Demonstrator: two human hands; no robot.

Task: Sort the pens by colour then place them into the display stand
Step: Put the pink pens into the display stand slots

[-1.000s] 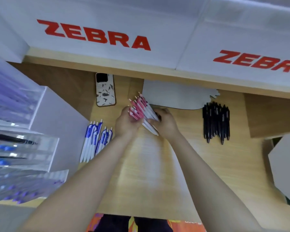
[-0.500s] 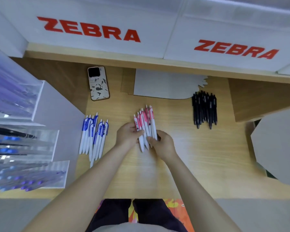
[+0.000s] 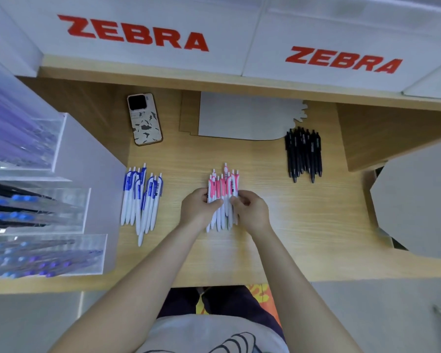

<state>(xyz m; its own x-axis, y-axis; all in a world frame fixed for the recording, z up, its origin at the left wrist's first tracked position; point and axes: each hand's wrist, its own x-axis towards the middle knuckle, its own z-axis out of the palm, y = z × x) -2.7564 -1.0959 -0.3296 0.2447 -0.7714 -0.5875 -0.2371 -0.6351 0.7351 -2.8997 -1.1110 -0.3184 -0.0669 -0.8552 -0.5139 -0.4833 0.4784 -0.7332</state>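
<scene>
Phone (image 3: 145,119) face down on wooden desk (image 3: 303,225); grey card sheet (image 3: 245,117) beside it.

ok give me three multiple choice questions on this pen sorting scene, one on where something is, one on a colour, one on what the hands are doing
1. Where does the phone lie?
A. between the pink and black pens
B. on the desk beyond the blue pens
C. inside the display stand

2. What colour are the clips of the pens between the hands?
A. pink
B. green
C. black

3. What are the hands doing?
A. both lie flat on bare desk
B. only the right hand touches pens
C. the left hand and right hand hold the pink pens from either side

Answers:
1 B: the phone lies farther back on the desk than the blue group.
2 A: the clips above the fingers are pink; the black pens lie apart to the right.
3 C: fingers of both hands curl against the bundle.
</scene>
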